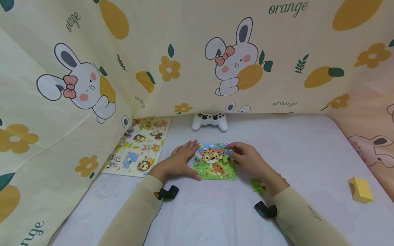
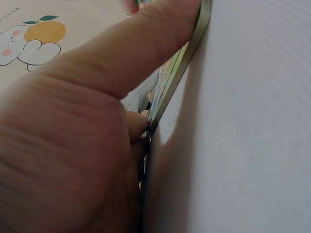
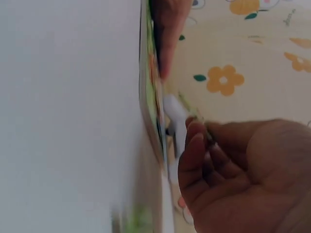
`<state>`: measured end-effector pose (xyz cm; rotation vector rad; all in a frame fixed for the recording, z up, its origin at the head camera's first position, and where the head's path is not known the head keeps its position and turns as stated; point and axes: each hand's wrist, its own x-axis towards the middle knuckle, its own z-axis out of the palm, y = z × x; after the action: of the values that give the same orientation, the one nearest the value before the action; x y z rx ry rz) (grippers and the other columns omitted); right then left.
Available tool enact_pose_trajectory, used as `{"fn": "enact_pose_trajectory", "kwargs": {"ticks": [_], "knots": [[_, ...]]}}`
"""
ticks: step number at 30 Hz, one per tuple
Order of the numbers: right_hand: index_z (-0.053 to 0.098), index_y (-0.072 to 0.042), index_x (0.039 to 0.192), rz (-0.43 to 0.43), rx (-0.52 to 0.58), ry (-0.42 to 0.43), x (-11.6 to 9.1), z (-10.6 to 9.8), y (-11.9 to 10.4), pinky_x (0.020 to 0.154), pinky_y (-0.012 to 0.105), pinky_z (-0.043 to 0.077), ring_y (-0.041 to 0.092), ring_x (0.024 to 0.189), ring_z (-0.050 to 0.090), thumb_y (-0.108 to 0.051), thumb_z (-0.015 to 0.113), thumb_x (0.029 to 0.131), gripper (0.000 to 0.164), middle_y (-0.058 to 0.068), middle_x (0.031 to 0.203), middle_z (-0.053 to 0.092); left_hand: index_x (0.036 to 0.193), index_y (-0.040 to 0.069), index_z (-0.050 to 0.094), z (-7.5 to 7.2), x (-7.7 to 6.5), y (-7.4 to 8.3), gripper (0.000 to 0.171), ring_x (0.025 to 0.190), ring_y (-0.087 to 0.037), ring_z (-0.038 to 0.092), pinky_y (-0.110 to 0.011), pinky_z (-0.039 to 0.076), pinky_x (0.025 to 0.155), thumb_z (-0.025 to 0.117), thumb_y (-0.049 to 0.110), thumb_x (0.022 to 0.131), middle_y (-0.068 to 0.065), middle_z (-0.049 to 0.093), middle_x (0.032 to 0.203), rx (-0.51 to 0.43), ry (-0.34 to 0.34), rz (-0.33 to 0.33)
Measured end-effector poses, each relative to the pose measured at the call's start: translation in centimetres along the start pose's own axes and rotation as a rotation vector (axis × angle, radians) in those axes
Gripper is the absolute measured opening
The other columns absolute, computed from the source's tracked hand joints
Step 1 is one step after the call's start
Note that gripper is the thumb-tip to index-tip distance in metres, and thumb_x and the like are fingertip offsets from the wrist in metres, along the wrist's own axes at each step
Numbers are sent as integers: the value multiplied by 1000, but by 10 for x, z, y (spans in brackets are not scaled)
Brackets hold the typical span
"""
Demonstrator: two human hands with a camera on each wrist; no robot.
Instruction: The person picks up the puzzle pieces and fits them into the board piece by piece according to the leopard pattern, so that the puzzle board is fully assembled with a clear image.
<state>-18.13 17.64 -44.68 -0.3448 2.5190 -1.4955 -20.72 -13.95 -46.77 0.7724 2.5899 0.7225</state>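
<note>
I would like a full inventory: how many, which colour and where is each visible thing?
leopard puzzle: 1, green and blue, centre
held piece: 1, mostly green, at the puzzle's right edge
loose piece: at least 1, green and brown, right of the puzzle
animal board: 1, multicoloured, left
game controller: 1, white, behind the puzzle
block: 1, yellow, far right
printed cloth: count unclear, cream, back and sides
tabletop: 1, whitish, under the boards
wrist devices: 2, black, one per wrist
sleeves: 2, beige, forearms
left hand: 1, bare, puzzle's left edge
right hand: 1, bare, pinching the held piece
</note>
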Motion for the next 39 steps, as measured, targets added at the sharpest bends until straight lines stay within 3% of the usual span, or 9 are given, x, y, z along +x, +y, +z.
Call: {"fn": "enact_pose_trajectory", "kwargs": {"ticks": [5,11,21,32,39], "knots": [[68,0,132,13,62,34,10,14,-2,76,33,61,25,88,64,-8,69,109,25,11,100,61,176,15,16,-1,0,1,139,165,-20,-6,-44,-5,130,95,66,73,1,1,182,-2,0,1],[69,1,128,55,88,81,10,14,2,72,31,61,26,82,66,-5,70,107,22,11,96,60,176,15,16,-3,0,3,140,165,-20,-6,-45,-6,130,95,67,72,1,2,182,-11,10,4],[68,3,125,69,91,64,9,13,7,67,29,58,24,75,66,-4,72,106,21,10,92,62,176,14,15,-5,2,2,139,165,-21,-6,-43,-6,130,94,66,74,1,1,182,-3,-2,11],[71,0,119,107,-15,81,8,19,7,64,30,56,21,75,66,-9,77,103,20,9,97,68,176,13,15,-3,1,1,140,165,-20,-6,-43,-6,130,94,67,73,1,1,181,-4,-5,9],[72,-1,120,109,-58,85,4,19,2,64,35,56,22,72,66,-18,72,107,22,6,89,73,175,13,15,0,2,-1,140,165,-19,-7,-43,-6,130,95,66,74,1,1,181,-2,-4,9]]}}
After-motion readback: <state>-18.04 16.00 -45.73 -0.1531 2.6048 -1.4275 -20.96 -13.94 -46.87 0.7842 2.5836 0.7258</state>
